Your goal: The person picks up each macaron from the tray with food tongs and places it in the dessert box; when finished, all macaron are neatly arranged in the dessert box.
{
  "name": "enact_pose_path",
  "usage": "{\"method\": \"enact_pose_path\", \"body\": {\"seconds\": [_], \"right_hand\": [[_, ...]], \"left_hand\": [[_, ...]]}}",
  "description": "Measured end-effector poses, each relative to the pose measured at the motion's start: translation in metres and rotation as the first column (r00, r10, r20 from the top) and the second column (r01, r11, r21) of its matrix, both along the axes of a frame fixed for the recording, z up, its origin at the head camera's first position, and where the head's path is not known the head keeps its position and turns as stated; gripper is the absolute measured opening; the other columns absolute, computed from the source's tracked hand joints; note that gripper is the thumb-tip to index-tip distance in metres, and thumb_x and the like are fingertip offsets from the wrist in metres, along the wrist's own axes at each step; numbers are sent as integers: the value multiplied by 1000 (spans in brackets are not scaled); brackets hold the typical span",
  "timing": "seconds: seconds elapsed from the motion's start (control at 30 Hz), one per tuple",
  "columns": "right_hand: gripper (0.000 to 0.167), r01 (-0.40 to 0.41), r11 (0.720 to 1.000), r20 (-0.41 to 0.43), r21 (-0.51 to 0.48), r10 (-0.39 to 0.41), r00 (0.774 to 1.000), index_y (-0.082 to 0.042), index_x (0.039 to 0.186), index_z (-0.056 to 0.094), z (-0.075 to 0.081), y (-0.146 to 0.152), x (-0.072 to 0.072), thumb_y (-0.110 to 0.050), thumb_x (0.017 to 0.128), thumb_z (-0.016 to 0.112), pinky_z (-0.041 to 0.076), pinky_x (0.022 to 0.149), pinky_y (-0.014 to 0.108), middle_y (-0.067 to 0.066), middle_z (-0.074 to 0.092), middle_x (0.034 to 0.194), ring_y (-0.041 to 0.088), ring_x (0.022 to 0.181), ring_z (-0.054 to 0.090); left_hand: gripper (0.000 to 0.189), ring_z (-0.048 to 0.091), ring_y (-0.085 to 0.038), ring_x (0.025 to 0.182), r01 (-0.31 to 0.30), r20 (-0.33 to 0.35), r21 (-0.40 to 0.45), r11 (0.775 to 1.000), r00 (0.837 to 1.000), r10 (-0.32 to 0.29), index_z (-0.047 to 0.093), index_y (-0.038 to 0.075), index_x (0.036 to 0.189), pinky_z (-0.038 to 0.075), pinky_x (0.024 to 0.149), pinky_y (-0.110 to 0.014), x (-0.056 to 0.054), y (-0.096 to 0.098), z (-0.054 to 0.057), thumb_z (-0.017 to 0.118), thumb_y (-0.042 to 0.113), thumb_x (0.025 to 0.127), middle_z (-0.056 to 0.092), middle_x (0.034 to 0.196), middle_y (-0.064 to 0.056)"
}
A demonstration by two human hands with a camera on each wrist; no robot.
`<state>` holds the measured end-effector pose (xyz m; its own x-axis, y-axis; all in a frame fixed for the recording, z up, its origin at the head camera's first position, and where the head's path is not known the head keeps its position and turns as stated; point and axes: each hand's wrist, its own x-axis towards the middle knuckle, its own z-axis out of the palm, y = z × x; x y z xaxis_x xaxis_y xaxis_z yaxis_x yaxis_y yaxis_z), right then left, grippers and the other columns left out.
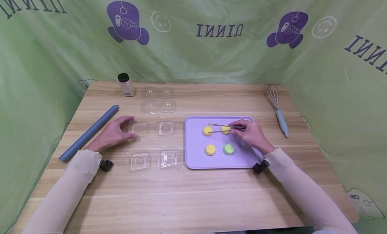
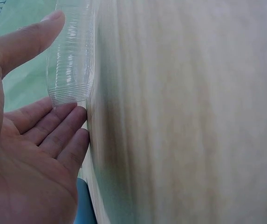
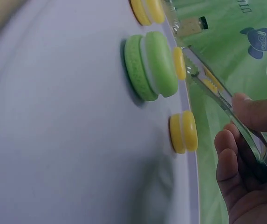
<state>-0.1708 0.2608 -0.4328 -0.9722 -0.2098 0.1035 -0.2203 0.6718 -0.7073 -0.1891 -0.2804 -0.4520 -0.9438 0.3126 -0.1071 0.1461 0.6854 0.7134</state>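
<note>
In the head view, repeated purple lettering made up of I, N and U is carried by the green curtain (image 1: 181, 55); the label on the black-capped jar (image 1: 126, 86), set at far left, cannot be read. On the purple tray (image 1: 193, 145), right of centre, three yellow macarons (image 1: 210, 150) and, at near right, a green macaron (image 1: 228, 149) are laid out. Metal tongs (image 1: 220, 125) are pinched by the right hand (image 1: 250, 134), their tips held apart at the far-left yellow macaron; contact cannot be told. The left hand (image 1: 112, 133) is spread beside the far-left one of four clear containers (image 1: 139, 161).

In the left wrist view, ribbing on a container wall is shown more plainly than from the head, between parted thumb and fingers; whether it is touched cannot be told. The lettering is partly cut off.

In the right wrist view, toothed inner faces of the tongs and the macarons' pale filling are revealed, with a fragment of lettering on the curtain.
</note>
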Motion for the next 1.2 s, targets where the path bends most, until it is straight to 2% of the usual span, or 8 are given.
{"method": "enact_pose_path", "body": {"seconds": [0.37,0.67,0.77,0.87,1.07,1.2], "right_hand": [[29,-24,999,0,44,24,1000,-9,112,77,1,-3,2,-10,83,82,55,77,14,12,79,107,27,98,73],[30,-37,996,3,84,37,999,-10,113,77,-1,-6,1,-13,84,82,57,90,39,11,78,110,28,104,72],[29,-34,995,-2,92,34,999,-10,113,77,-2,-7,1,-13,84,82,57,92,43,12,78,111,29,105,72],[29,-28,995,-10,101,29,1000,-10,112,77,-2,-7,1,-14,84,83,57,90,39,11,79,109,28,104,72],[26,-20,996,-32,87,23,999,-9,109,78,-4,-8,1,-13,83,83,56,75,19,10,80,102,23,91,73],[23,-15,996,-54,83,19,998,-9,107,79,-5,-8,1,-12,84,82,54,71,17,11,79,101,21,88,71]], "left_hand": [[94,39,-43,147,-8,1,-11,1000,1000,8,38,0,153,32,123,-59,1,0,1,84,41,82,45,157,-23],[94,40,-44,145,-16,-9,-29,999,1000,16,39,-1,152,32,122,-61,1,1,2,84,42,82,48,154,-23],[94,40,-44,145,-16,-8,-25,1000,1000,16,39,-1,152,32,122,-61,1,1,1,84,42,82,48,154,-23],[94,40,-43,146,-15,-9,-22,1000,1000,15,39,-1,152,32,122,-60,1,1,1,84,42,82,48,154,-23],[94,41,-44,145,-12,-18,-22,1000,1000,12,39,-2,152,33,122,-60,1,1,0,84,41,82,48,154,-23],[94,41,-44,146,-8,-19,-22,1000,1000,7,39,-2,152,33,122,-60,1,1,0,84,41,82,47,155,-24]]}}
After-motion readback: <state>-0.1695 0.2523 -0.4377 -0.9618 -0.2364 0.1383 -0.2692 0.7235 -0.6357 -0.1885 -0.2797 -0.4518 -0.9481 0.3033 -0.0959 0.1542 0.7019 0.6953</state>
